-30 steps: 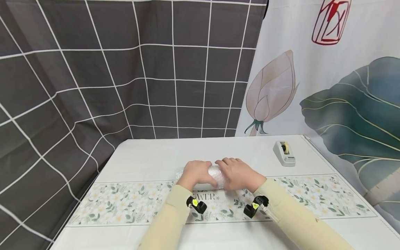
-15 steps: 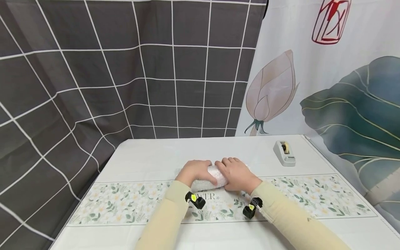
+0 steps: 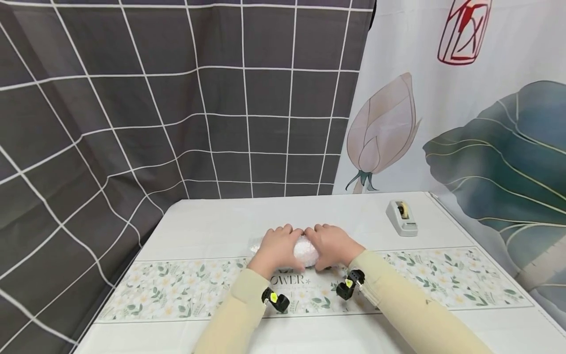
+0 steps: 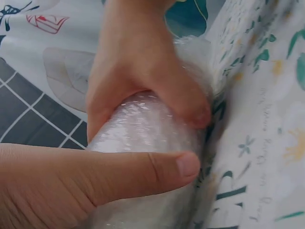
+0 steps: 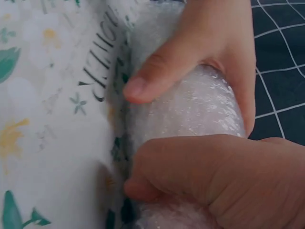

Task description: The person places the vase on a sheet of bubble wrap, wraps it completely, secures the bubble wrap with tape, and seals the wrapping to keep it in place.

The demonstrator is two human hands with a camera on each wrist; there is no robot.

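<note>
A roll of clear bubble wrap (image 3: 306, 251) lies crosswise on the table, wrapped around something pale that I cannot make out. My left hand (image 3: 277, 250) grips its left part, fingers over the far side and thumb on the near side. Close beside it, my right hand (image 3: 335, 246) holds the right part in the same way. In the left wrist view the left thumb (image 4: 147, 174) presses along the shiny wrap (image 4: 143, 124). The right wrist view shows the right hand (image 5: 219, 174) curled round the roll, with loose film at both ends. Most fingertips are hidden behind it.
A white tape dispenser (image 3: 402, 218) with a yellowish roll stands at the back right of the table. The white tablecloth (image 3: 212, 221) carries a floral band (image 3: 168, 290). A dark grid curtain (image 3: 221, 123) and a white printed curtain (image 3: 393, 49) hang behind.
My left hand has shifted its fingers further over the roll. The right hand has moved slightly left, and the roll, tilted half a second ago, has turned a little between them. The tape dispenser stays put.
</note>
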